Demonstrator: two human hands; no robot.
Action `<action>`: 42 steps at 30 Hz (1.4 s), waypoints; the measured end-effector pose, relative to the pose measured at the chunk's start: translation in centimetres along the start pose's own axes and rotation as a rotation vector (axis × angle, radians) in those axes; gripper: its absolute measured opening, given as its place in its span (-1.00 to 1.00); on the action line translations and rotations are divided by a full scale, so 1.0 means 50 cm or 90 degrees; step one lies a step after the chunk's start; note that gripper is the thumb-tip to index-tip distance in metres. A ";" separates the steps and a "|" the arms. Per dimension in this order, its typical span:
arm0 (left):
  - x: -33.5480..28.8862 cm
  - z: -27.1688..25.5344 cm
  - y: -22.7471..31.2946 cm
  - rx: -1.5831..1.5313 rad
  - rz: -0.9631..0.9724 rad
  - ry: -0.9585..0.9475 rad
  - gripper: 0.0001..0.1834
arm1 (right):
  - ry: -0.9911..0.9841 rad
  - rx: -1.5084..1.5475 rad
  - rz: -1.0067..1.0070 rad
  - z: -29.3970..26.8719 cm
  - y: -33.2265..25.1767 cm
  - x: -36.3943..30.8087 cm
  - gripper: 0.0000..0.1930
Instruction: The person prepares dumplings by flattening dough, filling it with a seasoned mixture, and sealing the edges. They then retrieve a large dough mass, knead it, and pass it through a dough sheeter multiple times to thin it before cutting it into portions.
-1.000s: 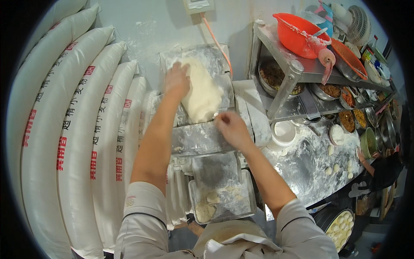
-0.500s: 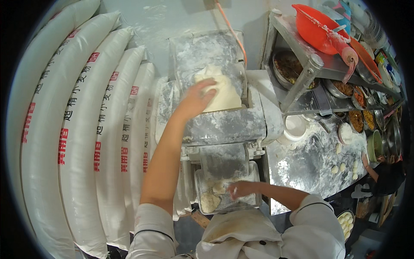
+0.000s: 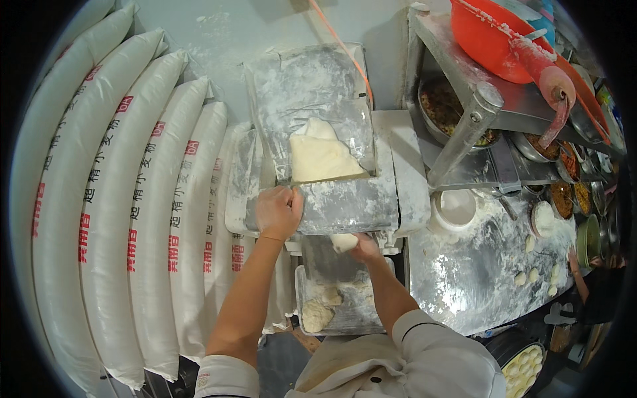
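A pale slab of dough lies on the floury sloping feed plate of a metal dough roller, its lower edge at the gap behind the front cover. My left hand is curled into a fist on the left of that cover, just below the dough, with nothing visible in it. Under the cover, at the outlet, my right hand has its fingers closed on a piece of dough. Beneath, rough dough lumps sit in a metal tray.
Tall white flour sacks stand along the left. To the right, a floured steel table carries a white tub and small dough balls. A metal shelf holds a red basin and filling bowls. Another person's hand touches the table's far right.
My left hand has left the dough slab, coming down onto the front cover and curling up. My right hand has risen from the tray to the outlet and now holds dough.
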State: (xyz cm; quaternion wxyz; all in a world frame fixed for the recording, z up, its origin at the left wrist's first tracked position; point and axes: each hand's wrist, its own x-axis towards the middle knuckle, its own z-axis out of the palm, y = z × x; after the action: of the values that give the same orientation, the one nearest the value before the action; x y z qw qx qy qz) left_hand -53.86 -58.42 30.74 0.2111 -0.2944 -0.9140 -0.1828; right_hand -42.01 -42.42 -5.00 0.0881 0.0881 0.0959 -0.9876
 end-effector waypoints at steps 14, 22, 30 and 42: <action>0.021 -0.014 0.003 -0.039 0.010 -0.122 -0.63 | 0.232 -0.131 -0.002 0.309 -0.028 -0.211 -0.60; 0.003 -0.012 -0.055 -0.008 0.080 -0.116 -0.67 | 0.387 -0.326 -0.027 0.313 0.022 -0.338 -0.57; 0.002 -0.022 -0.058 -0.011 0.060 -0.096 -0.65 | 0.402 -0.448 0.079 0.325 0.054 -0.442 -0.39; 0.012 -0.019 -0.055 -0.011 0.023 -0.128 -0.65 | 0.360 -0.354 0.064 0.303 0.139 -0.567 -0.36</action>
State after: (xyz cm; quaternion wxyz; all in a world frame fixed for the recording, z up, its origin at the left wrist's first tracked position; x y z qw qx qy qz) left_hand -55.73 -60.65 31.25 0.1193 -0.3297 -0.9234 -0.1564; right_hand -15.61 -47.76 13.83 0.1267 0.3339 0.3753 -0.8553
